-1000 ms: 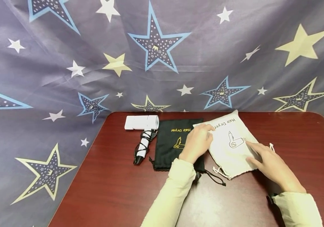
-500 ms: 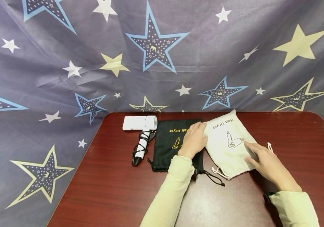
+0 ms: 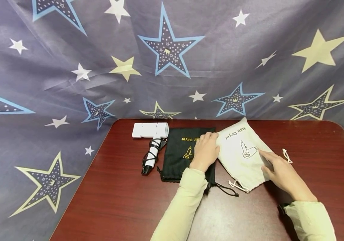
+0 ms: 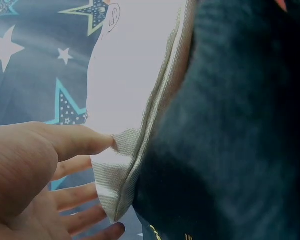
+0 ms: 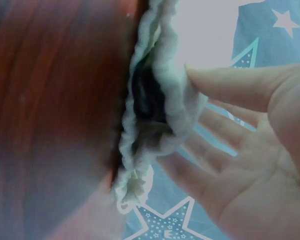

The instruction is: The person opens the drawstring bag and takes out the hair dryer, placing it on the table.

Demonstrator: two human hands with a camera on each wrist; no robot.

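A cream drawstring pouch (image 3: 235,164) printed "Hair Dryer" lies at an angle on the table. My left hand (image 3: 205,150) pinches its far left corner; in the left wrist view the thumb presses the cloth, with the fingers behind it. At the pouch's right edge, by its gathered mouth, my right hand (image 3: 283,172) pinches the cloth between thumb and fingers. The mouth gapes in the right wrist view, and something dark (image 5: 147,95) shows inside, its kind unclear. Under my left hand and forearm lies a black drawstring pouch (image 3: 175,169) with gold lettering, partly covered.
Left of the black pouch lies a white hair dryer (image 3: 151,130), its black cord (image 3: 145,159) wound round the handle. The reddish-brown table (image 3: 114,207) meets a star-patterned cloth (image 3: 208,50) at its far edge. White drawstrings (image 3: 286,155) stick out beside the cream pouch.
My left fingers have drawn back from over the cream pouch to its left corner. The pouch's far tip has shifted slightly left, and its left corner slightly right. My right hand keeps nearly the same place.
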